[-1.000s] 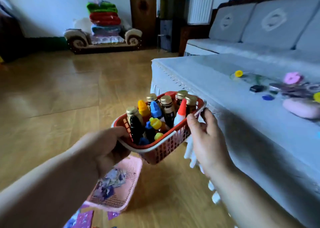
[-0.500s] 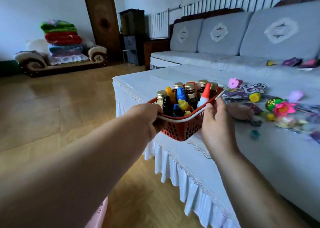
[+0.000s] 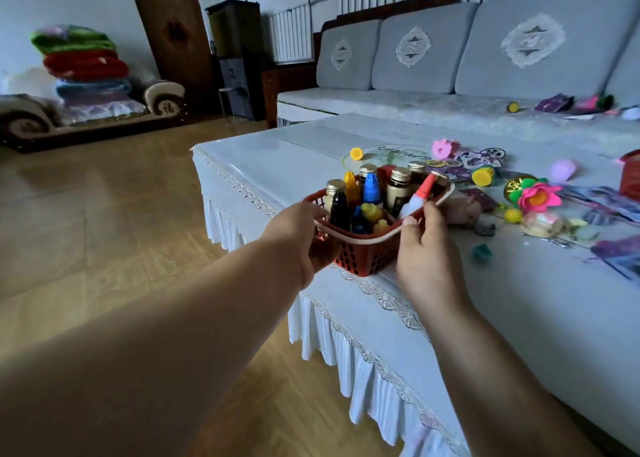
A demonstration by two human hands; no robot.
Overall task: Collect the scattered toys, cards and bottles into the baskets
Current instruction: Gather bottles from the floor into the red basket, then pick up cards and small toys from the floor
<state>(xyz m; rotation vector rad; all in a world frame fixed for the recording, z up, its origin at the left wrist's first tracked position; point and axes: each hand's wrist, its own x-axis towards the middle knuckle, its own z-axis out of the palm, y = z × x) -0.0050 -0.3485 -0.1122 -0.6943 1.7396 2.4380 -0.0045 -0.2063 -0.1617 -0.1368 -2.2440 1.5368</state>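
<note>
Draped table (image 3: pixel 311 144), scattered toys (image 3: pixel 538 196) and cards (image 3: pixel 485 156)

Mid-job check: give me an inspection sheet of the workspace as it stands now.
Surface: white cloth-covered table, lace-trimmed edge.
Job's things: red plastic basket of small capped bottles at the table's near edge; pink foam flower toy, small yellow toy and purple cards scattered beyond.
Clutter: more toys and cards on the grey sofa seat.
Hands: left hand and right hand each grip the basket rim.
Cables: nothing seen.
Surroundings: wooden floor, stacked folded blankets, white radiator.
</note>
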